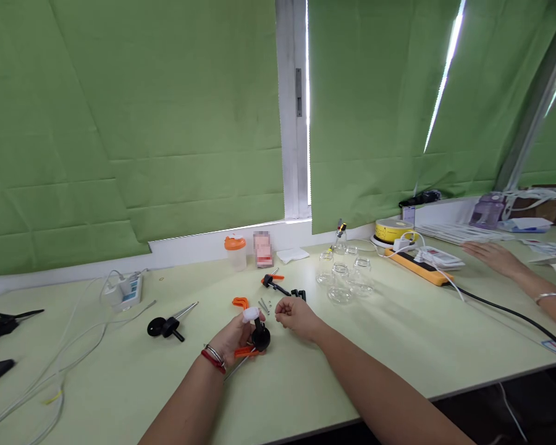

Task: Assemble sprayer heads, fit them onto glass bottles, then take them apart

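My left hand [234, 337] is wrapped round a black-and-orange part [261, 337] with a thin metal rod and a whitish cap-like piece on top. My right hand [296, 316] hovers just to its right, thumb and fingers pinched together; anything between them is too small to see. Several small metal pins [264, 306] lie on the table between the hands. Behind them are an orange hook-shaped piece [240, 303], another black-and-orange part with a rod [274, 283] and small black pieces [299, 293].
Left stand a black part with metal rods [170, 326], a white power strip [132, 292] and loose cables. An orange-lidded cup [235, 253] is at the back. Several glass jars [340, 287], yellow tape [393, 230] and an orange power strip [419, 267] are right, near another person's hand [493, 258].
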Available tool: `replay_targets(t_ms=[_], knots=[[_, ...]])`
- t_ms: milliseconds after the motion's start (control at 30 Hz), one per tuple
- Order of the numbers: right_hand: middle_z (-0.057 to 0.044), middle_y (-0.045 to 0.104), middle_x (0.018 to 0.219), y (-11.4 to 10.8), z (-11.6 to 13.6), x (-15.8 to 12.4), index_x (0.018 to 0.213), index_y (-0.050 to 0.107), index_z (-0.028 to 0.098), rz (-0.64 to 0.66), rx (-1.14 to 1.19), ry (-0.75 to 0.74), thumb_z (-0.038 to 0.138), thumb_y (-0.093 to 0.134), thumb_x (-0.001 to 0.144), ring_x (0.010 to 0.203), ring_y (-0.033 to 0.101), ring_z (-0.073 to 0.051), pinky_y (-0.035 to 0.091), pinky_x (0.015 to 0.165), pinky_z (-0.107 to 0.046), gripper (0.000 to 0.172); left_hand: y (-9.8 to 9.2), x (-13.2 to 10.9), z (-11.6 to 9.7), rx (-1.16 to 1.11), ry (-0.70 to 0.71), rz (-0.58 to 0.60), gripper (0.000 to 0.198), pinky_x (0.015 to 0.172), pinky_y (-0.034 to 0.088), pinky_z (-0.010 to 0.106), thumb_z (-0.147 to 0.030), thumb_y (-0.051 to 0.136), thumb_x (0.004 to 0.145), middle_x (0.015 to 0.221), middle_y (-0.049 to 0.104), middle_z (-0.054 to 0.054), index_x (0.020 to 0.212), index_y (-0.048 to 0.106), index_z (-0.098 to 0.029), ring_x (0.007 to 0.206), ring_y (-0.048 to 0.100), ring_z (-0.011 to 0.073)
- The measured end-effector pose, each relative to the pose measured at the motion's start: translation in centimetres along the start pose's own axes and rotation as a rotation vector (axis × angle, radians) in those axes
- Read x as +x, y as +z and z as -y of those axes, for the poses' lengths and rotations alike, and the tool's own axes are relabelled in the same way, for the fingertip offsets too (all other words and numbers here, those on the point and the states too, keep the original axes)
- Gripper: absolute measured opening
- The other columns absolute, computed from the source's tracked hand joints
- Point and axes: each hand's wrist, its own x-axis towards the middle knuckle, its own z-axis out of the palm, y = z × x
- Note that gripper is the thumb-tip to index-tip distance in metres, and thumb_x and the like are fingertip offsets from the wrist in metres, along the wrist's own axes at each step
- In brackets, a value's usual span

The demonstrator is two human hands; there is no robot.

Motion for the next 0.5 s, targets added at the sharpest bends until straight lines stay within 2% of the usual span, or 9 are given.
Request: replay_targets(t_ms=[67,167,333,500], knots=[[-0.002,0.063,0.073,-0.1,0.5,0.1,0.094,0.061,0.014,0.041,0.213,0.014,0.021,0.052,0.076,0.057,0.053,-0.009,0.042,0.054,-0.021,0.021,-0.1,0.3,-0.2,0.013,-0.007,0.02,0.042,0.04,0.035,0.021,-0.056,0.049,0.07,0.069,0.06,0.003,0.096,0.045,-0.024,0.057,0.062,0.0215],[-0.001,0.062,0.068,-0.4,1.3,0.5,0.088,0.066,0.012,0.129,0.521,0.024,0.025,0.061,0.069,0.053,0.05,-0.008,0.041,0.052,-0.022,0.023,-0.4,1.0,-0.4,0.045,-0.037,0.055,0.047,0.039,0.036,0.022,-0.06,0.048,0.069,0.066,0.059,0.002,0.098,0.045,-0.024,0.056,0.062,0.0221],[-0.003,0.065,0.072,-1.5,2.0,1.6,0.08,0.07,0.012,0.236,0.59,0.013,0.028,0.068,0.063,0.052,0.049,-0.007,0.039,0.05,-0.021,0.024,-0.6,2.0,-1.1,0.092,-0.081,0.135,0.061,0.039,0.038,0.024,-0.066,0.046,0.069,0.069,0.061,0.005,0.107,0.048,-0.018,0.055,0.061,0.0215],[-0.001,0.063,0.067,-2.4,1.6,2.9,0.08,0.07,0.013,0.307,0.581,0.015,0.024,0.068,0.062,0.053,0.05,-0.007,0.042,0.051,-0.021,0.021,-0.8,2.6,-2.1,0.094,-0.084,0.194,0.058,0.041,0.036,0.024,-0.063,0.043,0.075,0.069,0.061,0.005,0.112,0.048,-0.019,0.058,0.061,0.0215]])
